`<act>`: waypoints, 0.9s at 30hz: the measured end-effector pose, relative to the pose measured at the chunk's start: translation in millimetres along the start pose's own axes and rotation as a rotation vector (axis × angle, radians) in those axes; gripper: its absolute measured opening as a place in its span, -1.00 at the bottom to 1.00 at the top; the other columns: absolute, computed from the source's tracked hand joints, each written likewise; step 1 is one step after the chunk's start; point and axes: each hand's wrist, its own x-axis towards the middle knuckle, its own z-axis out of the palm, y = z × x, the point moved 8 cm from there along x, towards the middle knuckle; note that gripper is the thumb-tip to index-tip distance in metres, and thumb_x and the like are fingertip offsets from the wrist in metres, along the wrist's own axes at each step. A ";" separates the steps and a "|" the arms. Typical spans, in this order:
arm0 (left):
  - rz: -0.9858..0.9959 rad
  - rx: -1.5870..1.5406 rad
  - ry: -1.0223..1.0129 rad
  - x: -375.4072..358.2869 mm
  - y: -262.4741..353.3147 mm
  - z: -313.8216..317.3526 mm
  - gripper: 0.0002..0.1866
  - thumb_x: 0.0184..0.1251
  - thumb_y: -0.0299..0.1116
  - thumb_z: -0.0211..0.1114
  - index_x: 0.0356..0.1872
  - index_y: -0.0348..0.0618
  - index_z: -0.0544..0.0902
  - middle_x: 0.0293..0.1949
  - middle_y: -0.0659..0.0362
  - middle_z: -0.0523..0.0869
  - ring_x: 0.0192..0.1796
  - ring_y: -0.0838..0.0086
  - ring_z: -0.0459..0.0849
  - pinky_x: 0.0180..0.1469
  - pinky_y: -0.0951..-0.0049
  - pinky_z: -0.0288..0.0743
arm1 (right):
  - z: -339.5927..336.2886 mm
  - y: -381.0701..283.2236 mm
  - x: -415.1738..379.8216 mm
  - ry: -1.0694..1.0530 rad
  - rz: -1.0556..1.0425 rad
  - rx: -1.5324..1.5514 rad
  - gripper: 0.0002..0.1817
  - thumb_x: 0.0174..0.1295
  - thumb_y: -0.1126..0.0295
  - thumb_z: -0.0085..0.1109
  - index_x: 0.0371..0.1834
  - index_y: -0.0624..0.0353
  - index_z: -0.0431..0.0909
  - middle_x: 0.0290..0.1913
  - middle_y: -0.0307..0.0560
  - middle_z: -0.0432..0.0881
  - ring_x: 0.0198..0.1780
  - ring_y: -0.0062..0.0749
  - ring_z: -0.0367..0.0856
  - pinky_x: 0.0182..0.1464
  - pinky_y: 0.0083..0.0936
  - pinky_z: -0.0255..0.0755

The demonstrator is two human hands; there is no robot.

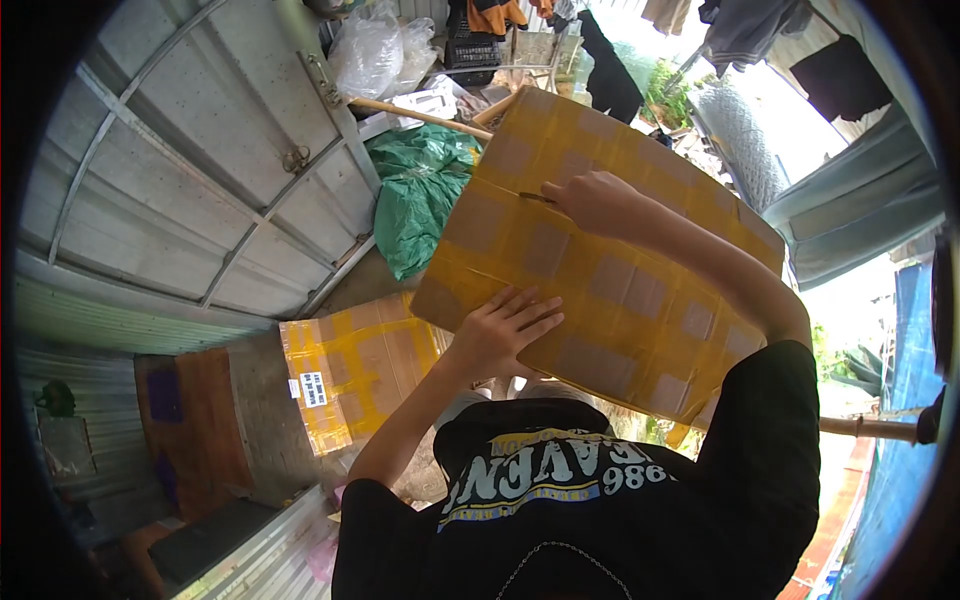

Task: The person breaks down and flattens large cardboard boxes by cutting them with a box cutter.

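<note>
A large cardboard box [620, 290], wrapped in strips of yellow tape, stands tilted in front of me. On its near left edge my left hand [505, 325] lies flat with fingers spread. Higher up on the same face, my right hand [590, 202] is closed around a small thin blade [537, 198]. The blade points left, its tip close over a taped seam; its handle is hidden in my fist.
A flattened, taped cardboard piece [375, 360] with a white label lies on the floor at left. Beyond the box are a green plastic bag [425, 190], clear bags [368, 55] and a wooden pole [420, 113]. A metal gate [200, 140] stands left; clothes [755, 35] hang at upper right.
</note>
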 end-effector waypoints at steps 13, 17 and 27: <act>-0.013 -0.025 0.000 13.3 -2.6 -6.2 -0.23 -0.49 0.06 0.43 -0.02 0.09 0.53 0.07 0.32 0.50 0.11 0.30 0.46 0.16 0.23 0.30 | 20.4 36.0 -108.6 -0.007 0.130 -0.015 -0.76 0.09 0.45 -0.04 -0.14 0.19 0.36 -0.63 -0.03 0.51 -0.53 -0.18 0.56 -0.53 -0.34 0.41; -0.058 -0.034 0.000 17.4 -3.9 -12.0 -0.24 -0.54 -0.01 0.47 -0.05 0.08 0.55 0.04 0.29 0.53 0.09 0.29 0.48 0.16 0.23 0.30 | 31.5 46.9 -140.8 -0.004 0.135 -0.007 -0.78 0.07 0.49 -0.04 -0.18 0.20 0.34 -0.54 -0.04 0.51 -0.48 -0.16 0.56 -0.50 -0.31 0.40; -0.227 -0.047 -0.095 25.5 5.0 -8.4 -0.28 -0.58 -0.26 0.52 -0.09 -0.04 0.58 0.03 0.18 0.53 0.15 0.24 0.42 0.23 0.20 0.19 | 54.8 83.2 -233.9 0.062 0.065 -0.162 -0.70 0.11 0.42 -0.06 -0.04 0.10 0.35 -0.51 -0.13 0.56 -0.46 -0.27 0.61 -0.48 -0.46 0.46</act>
